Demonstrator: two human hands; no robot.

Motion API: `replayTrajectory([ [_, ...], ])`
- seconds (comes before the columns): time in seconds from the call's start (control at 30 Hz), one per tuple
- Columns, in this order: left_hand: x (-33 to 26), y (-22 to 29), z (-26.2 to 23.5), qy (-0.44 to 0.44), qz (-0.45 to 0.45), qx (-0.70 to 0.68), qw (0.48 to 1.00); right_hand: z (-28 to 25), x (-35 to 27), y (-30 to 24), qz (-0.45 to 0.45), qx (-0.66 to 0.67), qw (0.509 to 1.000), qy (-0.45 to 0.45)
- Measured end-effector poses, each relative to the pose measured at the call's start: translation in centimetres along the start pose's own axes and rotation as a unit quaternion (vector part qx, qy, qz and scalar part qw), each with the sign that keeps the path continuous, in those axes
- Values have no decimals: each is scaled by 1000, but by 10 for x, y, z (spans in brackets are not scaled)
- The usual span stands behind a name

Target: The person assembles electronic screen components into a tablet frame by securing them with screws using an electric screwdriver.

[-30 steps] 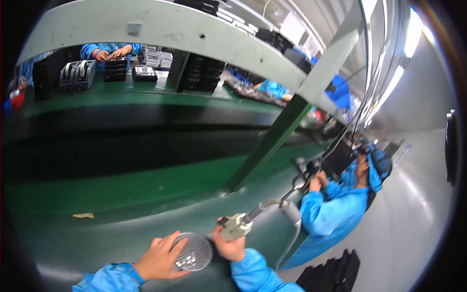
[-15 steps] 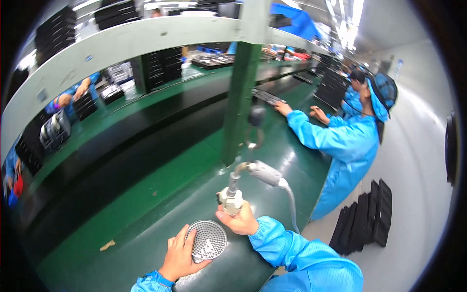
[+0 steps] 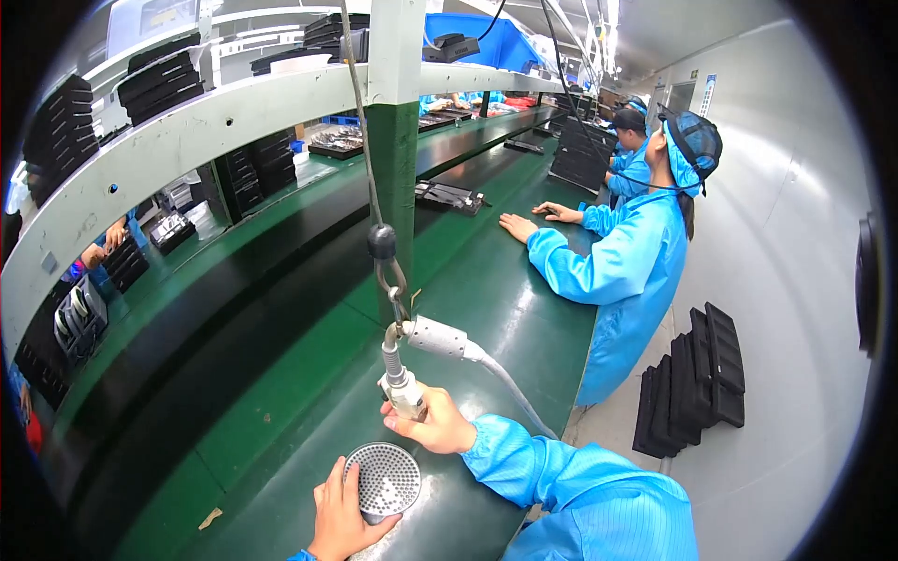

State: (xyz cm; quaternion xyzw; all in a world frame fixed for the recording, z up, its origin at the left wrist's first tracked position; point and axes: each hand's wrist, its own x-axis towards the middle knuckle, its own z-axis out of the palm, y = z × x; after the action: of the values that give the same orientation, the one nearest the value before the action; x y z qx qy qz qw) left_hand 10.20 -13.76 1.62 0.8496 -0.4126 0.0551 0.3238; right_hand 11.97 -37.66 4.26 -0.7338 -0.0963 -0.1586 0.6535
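My left hand [image 3: 341, 524] grips a round grey dish [image 3: 383, 479] by its left and near edge. The dish's top is covered in small holes, and it rests on or just above the green bench. Beyond it, my right hand [image 3: 430, 421] is wrapped around the pale upper body of a hanging air screwdriver [image 3: 404, 388]. Its lower end is hidden by my hand. A hook and cord [image 3: 382, 243] hold the tool from above, and a grey perforated cylinder [image 3: 438, 337] joins it to a hose [image 3: 514, 388].
A green post [image 3: 398, 178] rises behind the tool. A dark conveyor belt [image 3: 234, 327] runs along the left. A person in blue [image 3: 627, 243] works farther along the bench [image 3: 524, 327]. Black trays [image 3: 692, 383] are stacked at the right, and a scrap [image 3: 210, 517] lies near the left.
The view has shifted, so the post and the person sit farther left. Both my hands keep their holds on dish and tool. The person's hands now lie closer together on the bench.
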Motion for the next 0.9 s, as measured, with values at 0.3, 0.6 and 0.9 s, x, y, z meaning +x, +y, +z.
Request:
replayTrajectory([
  [0.3,2,-14,6,-30,6,38,999,-3,4,1,53,4,998,-37],
  [0.6,-2,-8,4,-30,5,40,999,0,-2,-6,25,20,999,-33],
  [0.9,-4,-10,7,-26,4,28,999,-3,2,1,13,-25,1000,5],
])
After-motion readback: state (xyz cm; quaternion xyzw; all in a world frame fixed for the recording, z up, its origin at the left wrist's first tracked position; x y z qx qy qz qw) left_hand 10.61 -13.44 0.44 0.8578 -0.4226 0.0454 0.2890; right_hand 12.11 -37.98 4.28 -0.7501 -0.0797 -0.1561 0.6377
